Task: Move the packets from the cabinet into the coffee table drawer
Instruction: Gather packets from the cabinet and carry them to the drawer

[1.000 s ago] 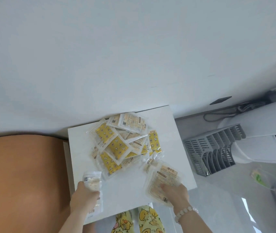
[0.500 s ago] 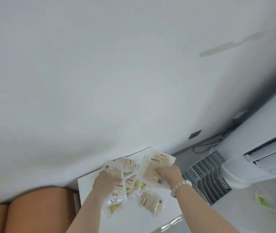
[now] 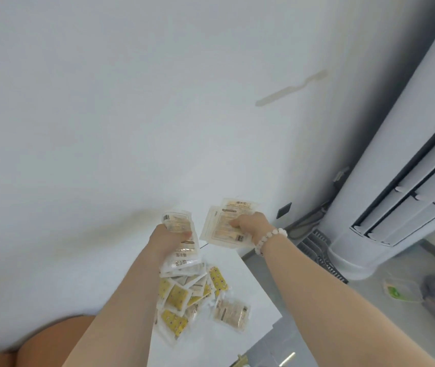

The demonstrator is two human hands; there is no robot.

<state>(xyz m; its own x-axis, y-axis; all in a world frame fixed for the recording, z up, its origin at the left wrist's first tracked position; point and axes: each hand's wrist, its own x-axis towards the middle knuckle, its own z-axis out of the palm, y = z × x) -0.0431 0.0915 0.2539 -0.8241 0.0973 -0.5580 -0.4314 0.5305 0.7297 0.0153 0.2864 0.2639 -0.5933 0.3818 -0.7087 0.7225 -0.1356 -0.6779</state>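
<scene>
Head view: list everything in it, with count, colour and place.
Cabinet top: one, white, lower centre.
Loose packets: many, yellow and pale, heaped on it.
Held packets: two stacks, pale, above the heap.
Air conditioner: one, white, standing at right.
Grille: one, grey, at its foot.
Cushion: one, orange-brown, lower left.
Bracelet: one, white beads, right wrist.
Left hand: grips one stack.
Right hand: grips the other.

Wht cabinet top [image 3: 211,345] w/ packets [image 3: 176,300]
</scene>
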